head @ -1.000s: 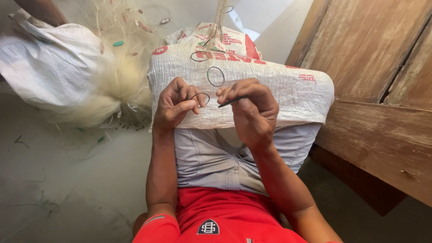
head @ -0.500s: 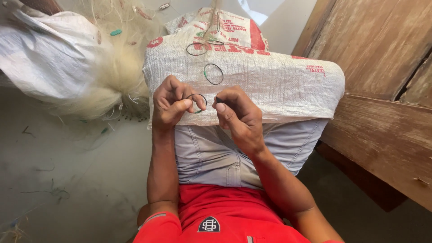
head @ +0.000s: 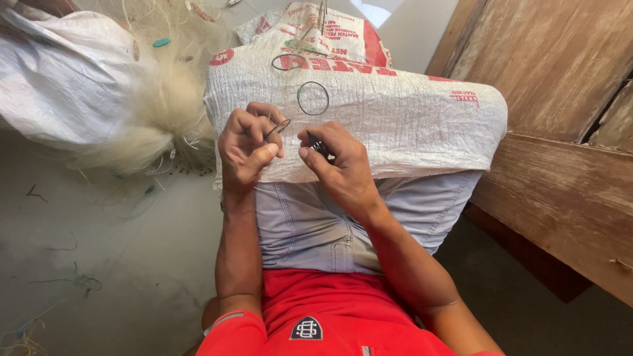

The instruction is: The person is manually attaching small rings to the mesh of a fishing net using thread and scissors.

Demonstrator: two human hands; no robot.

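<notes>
Two hands work close together over my lap. My left hand (head: 247, 148) pinches a thin dark ring (head: 277, 127) between thumb and curled fingers, the ring tilted so it shows nearly edge-on just above my knuckles. My right hand (head: 336, 165) is closed around a slim dark needle-like tool (head: 318, 144), thumb and forefinger pressed on it, its tip pointing up and left toward the ring; the two are near each other but I cannot tell whether they touch. Both hands rest against a white woven sack (head: 409, 125) with red print, draped over my knees. Just above my fingers another dark ring (head: 312, 98) lies flat on the sack, and a third ring (head: 285, 62) sits farther up near the sack's top edge, where thin lines run upward. Below the sack are my grey shorts (head: 310, 224) and red shirt (head: 316, 306). To my left a heap of pale fishing net (head: 168, 112) spills beside a white plastic bag (head: 59, 79) on the grey floor (head: 99, 264). To my right stand worn wooden boards (head: 560, 132).
</notes>
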